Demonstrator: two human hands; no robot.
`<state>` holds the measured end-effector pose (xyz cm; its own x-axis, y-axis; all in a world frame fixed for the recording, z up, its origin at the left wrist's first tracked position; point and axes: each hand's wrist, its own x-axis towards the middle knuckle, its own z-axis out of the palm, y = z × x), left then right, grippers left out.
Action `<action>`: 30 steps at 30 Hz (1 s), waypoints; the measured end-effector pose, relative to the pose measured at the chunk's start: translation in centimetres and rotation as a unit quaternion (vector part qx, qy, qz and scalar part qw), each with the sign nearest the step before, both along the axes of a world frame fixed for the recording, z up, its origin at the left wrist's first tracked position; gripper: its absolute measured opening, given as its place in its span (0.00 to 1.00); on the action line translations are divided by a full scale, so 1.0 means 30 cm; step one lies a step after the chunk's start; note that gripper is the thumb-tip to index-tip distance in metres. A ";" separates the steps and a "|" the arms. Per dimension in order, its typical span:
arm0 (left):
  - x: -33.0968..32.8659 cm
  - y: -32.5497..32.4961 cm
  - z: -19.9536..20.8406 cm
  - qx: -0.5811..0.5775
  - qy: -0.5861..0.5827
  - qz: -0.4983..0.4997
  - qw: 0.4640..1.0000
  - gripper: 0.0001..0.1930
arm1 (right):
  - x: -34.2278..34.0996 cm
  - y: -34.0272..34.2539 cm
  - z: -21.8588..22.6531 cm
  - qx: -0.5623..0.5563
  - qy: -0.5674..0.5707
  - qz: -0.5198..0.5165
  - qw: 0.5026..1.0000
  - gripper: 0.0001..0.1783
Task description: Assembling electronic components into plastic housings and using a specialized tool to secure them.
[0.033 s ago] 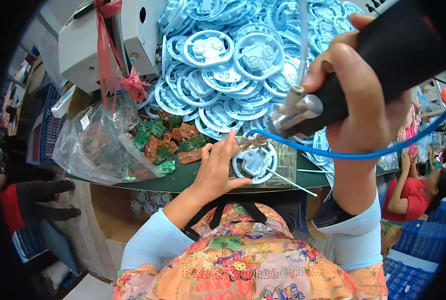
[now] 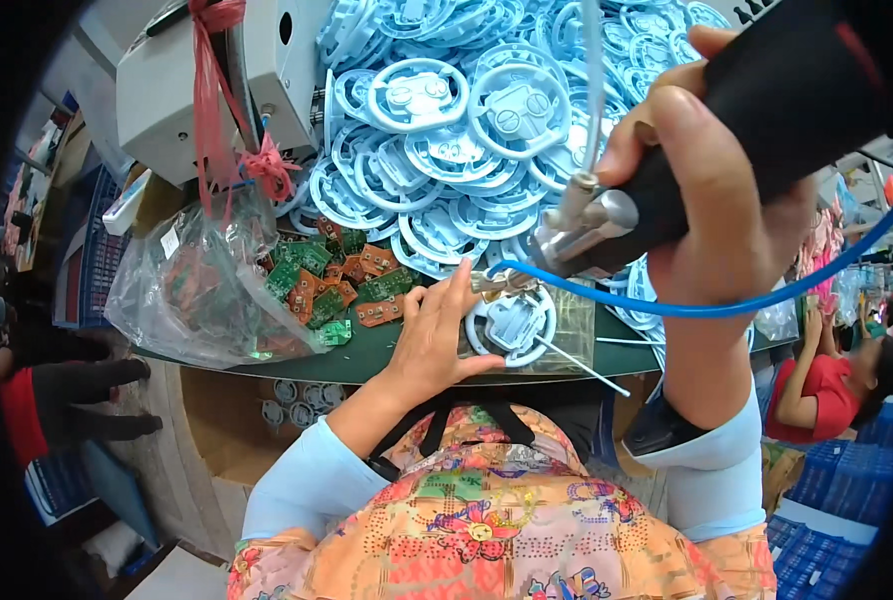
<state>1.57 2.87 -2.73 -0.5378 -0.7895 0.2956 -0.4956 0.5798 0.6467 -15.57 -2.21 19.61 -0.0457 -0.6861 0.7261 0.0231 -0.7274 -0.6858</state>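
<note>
My right hand [image 2: 717, 190] grips a black powered screwdriver [image 2: 657, 205], tilted, with a metal nozzle end and a blue air hose [image 2: 687, 308] curving off to the right. Its tip comes down over a light blue plastic wheel-shaped part [image 2: 515, 325] lying at the table's near edge. My left hand [image 2: 432, 335] steadies that part from its left side, thumb along the near rim and index finger up by the tool's tip. The exact contact point is hidden under the nozzle. A thin white rod [image 2: 592, 368] sticks out from the part toward the lower right.
A large heap of similar light blue wheel parts [image 2: 517, 110] covers the far table. Green and orange circuit boards [image 2: 332, 280] and a clear plastic bag [image 2: 207, 290] lie to the left. Behind them stands a white machine box [image 2: 217, 90]. A person in red [image 2: 817, 390] sits at right.
The screwdriver and my right hand have shifted very slightly left. The white rod's end has moved a little. My left hand stays put.
</note>
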 end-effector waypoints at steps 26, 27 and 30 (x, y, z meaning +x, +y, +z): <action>-0.017 0.022 0.044 -0.012 -0.011 0.017 1.000 0.48 | -0.093 -0.001 -0.006 0.045 -0.030 -0.064 0.996 0.20; -0.021 0.013 0.080 -0.031 -0.006 -0.003 1.000 0.48 | -0.120 0.033 0.055 0.048 -0.040 -0.084 0.995 0.20; -0.027 -0.001 0.113 -0.065 -0.013 -0.044 0.997 0.49 | -0.176 0.091 0.081 0.058 -0.008 -0.125 0.990 0.21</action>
<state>0.75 2.83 0.65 -0.6128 -0.6942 0.3776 -0.4547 0.7006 0.5499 -20.85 0.52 22.06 -0.2351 -0.7302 0.6415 -0.1362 -0.6288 -0.7656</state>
